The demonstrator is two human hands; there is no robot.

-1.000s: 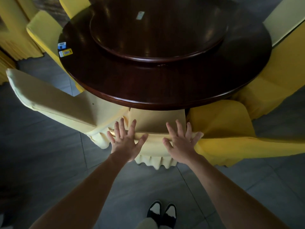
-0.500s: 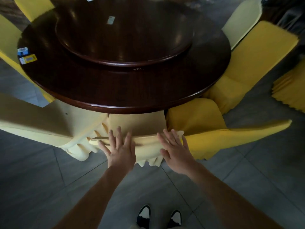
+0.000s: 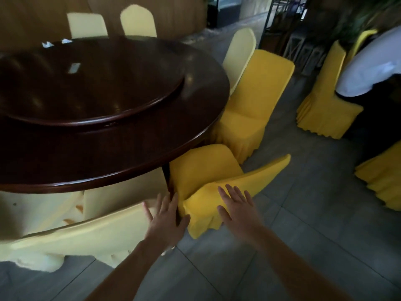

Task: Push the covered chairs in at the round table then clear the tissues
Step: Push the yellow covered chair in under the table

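The dark round table [image 3: 121,170] carries a raised turntable [image 3: 91,92] with a small tissue pack [image 3: 73,68] on it; more small packs [image 3: 48,44] lie at the far rim. A bright yellow covered chair [image 3: 201,170] stands at the table's near right edge. My right hand [image 3: 235,205] lies flat with straight fingers on that chair's backrest top. My left hand [image 3: 166,216] hovers with spread fingers at the gap between this chair and the pale yellow covered chair [image 3: 82,233] beside it.
Another bright yellow chair [image 3: 251,105] and a pale one [image 3: 240,51] stand further round on the right. Two pale chairs [image 3: 86,25] sit at the far side. More yellow chairs [image 3: 325,98] and a white-clothed table [image 3: 368,68] stand at the right across grey floor tiles.
Both hands have left the pale chair's backrest and moved right to the bright yellow chair. My view has swung right and lifted.
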